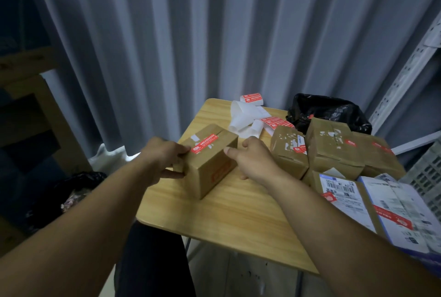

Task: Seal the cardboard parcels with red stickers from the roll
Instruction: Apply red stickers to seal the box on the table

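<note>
A small cardboard parcel (212,165) lies on the wooden table (229,215), with a red sticker (204,144) stuck across its top seam. My left hand (164,158) grips the parcel's left end, fingers on top by the sticker and thumb on the side. My right hand (253,160) sits just right of the parcel with loosely curled fingers, its thumb at the parcel's right edge, and holds nothing. The sticker roll's white backing strip (245,117) with red stickers (274,122) trails at the table's far side.
Several stickered cardboard parcels (334,151) are stacked at the right, with flat parcels bearing shipping labels (381,206) nearer me. A black plastic bag (329,110) lies behind them. A grey curtain hangs behind the table; a metal shelf frame (405,70) stands at right.
</note>
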